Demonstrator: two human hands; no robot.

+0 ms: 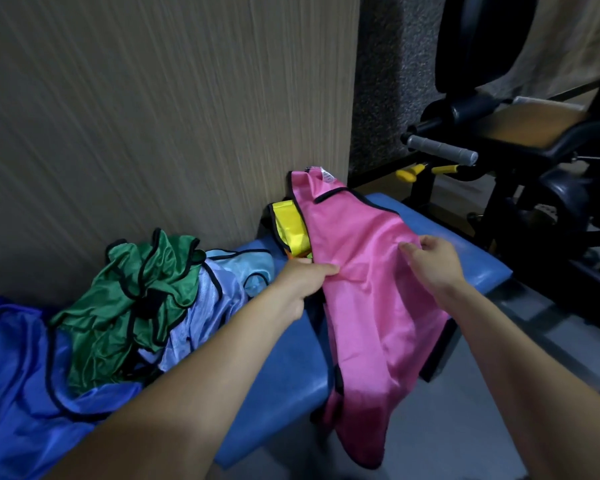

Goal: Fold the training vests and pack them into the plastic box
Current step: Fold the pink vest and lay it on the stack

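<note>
The blue padded bench serves as the landmark. Nearest the camera, at the bench's left end, a royal blue vest lies spread out with black piping along its edge. Just beyond it, still on the left part of the bench, a crumpled green vest sits on top of a pale blue vest, all heaped together.

Over the middle of the bench, the left hand pinches a fold of the pink vest between thumb and curled fingers, at the vest's left edge. Over the bench's right part, the right hand grips the same vest at its right side, fingers curled into the fabric. The pink vest stretches between the two hands; its lower part hangs off the bench's front edge toward the floor, while its upper part, with a black-trimmed neckline, rises toward the far end of the bench.

At that far end, against the wood-grain wall, a yellow vest shows partly from behind the pink one. Beyond the bench to the right stands a black exercise machine with a grey handle grip.
</note>
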